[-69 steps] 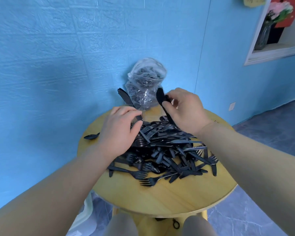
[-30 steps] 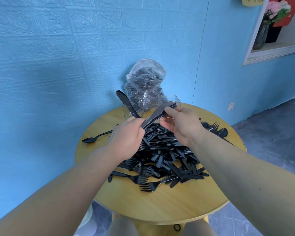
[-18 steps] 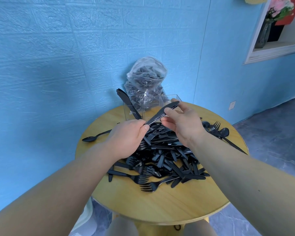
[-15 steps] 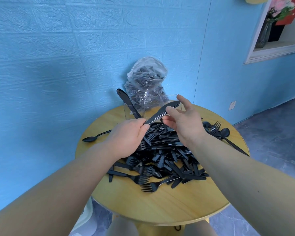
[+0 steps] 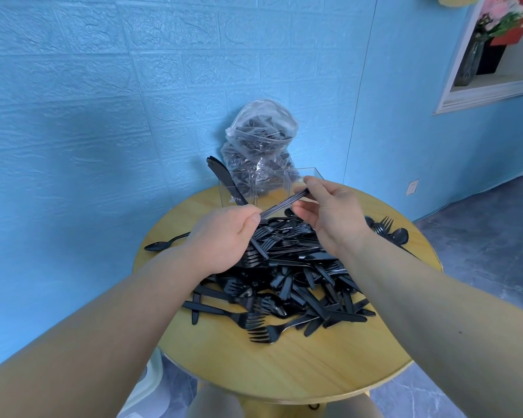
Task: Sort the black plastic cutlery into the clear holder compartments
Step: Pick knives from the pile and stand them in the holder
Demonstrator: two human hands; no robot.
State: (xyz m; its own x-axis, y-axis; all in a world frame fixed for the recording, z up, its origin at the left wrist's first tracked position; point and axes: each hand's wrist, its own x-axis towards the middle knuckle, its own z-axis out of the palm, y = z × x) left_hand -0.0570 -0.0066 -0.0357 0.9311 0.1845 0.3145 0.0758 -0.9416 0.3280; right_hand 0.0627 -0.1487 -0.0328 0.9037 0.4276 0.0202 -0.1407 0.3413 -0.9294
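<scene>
A heap of black plastic cutlery (image 5: pixel 287 276) covers the middle of the round wooden table (image 5: pixel 284 366). My left hand (image 5: pixel 224 236) and my right hand (image 5: pixel 329 215) together hold a small bundle of black cutlery pieces (image 5: pixel 284 203) above the pile, the left pinching its near end, the right pinching its far end. Just behind them stands the clear holder (image 5: pixel 272 188) with its compartments. Black knives (image 5: pixel 224 179) lean in its left compartment.
A clear plastic bag of more black cutlery (image 5: pixel 260 146) leans on the blue wall behind the holder. A lone spoon (image 5: pixel 163 244) lies at the table's left edge. A fork and spoons (image 5: pixel 390 230) lie at the right edge.
My right hand's fingers have closed on the far end of the bundle. The bundle has risen a little and turned edge-on. My left hand has stayed where it was.
</scene>
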